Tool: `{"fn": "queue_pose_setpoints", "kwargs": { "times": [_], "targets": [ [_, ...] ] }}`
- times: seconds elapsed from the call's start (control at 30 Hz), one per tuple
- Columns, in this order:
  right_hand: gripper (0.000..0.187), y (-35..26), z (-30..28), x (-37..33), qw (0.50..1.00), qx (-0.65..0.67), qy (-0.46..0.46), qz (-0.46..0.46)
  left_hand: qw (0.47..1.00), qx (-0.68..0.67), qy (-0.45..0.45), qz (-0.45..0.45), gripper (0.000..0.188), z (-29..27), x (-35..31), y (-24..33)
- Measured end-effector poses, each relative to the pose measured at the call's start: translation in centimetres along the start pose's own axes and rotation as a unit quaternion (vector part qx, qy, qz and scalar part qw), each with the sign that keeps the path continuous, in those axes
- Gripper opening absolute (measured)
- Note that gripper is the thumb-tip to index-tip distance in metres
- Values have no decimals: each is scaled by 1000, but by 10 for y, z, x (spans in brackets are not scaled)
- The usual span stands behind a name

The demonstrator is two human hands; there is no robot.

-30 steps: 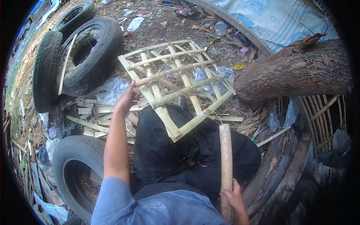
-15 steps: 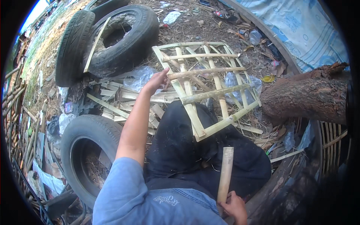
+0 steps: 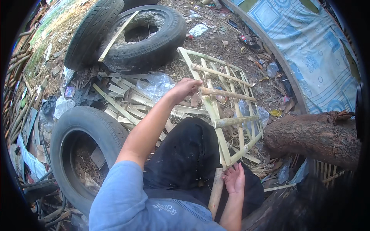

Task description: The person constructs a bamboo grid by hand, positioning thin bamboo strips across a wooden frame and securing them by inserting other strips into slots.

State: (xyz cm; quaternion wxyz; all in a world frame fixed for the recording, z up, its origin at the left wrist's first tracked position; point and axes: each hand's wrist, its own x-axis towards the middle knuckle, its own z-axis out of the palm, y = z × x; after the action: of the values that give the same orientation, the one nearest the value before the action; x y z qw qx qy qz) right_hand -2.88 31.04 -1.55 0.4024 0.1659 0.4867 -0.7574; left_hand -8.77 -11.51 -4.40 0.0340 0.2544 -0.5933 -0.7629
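A lattice frame of split bamboo strips (image 3: 227,91) is held up tilted above my knees. My left hand (image 3: 186,88) is closed round its left side strip, by the end of a crosspiece. At the frame's lower corner is my right hand (image 3: 234,179), palm up, its fingers stretched out and apart; whether they touch the corner I cannot tell. A short thick piece of bamboo (image 3: 216,192) leans upright on my lap just left of the right hand, its top near the frame's corner.
Two old tyres (image 3: 146,40) (image 3: 90,34) stand at the back left, and another tyre (image 3: 61,142) lies at my left. Split bamboo pieces (image 3: 127,100) and plastic bags litter the ground ahead. A thick log (image 3: 312,138) juts in from the right, below a blue patterned sheet (image 3: 304,50).
My right hand has let go of the bamboo piece and moved up to the frame's lower corner. My left hand has tilted the frame and shifted it in view to the right and down.
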Motion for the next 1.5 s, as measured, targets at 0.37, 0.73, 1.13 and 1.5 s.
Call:
{"fn": "queue_pose_setpoints", "kwargs": {
  "times": [0.37, 0.73, 1.13, 1.5],
  "targets": [
    [36, -36, 14, -7, 985, 46, 39, -165, 977, -170, -123, 29, 17, 22, -51, 26],
    [52, -82, 3, -42, 973, -32, -12, -228, 977, -191, -40, -86, 16, 32, -159, 24],
    [49, -220, -28, 65, 957, -224, -159, -91, 926, -335, -41, -170, 36, 88, -188, -21],
    [35, -133, -88, 9, 937, -178, 174, -246, 945, -251, -20, -210, 41, 145, -167, -32]
  ]
}}
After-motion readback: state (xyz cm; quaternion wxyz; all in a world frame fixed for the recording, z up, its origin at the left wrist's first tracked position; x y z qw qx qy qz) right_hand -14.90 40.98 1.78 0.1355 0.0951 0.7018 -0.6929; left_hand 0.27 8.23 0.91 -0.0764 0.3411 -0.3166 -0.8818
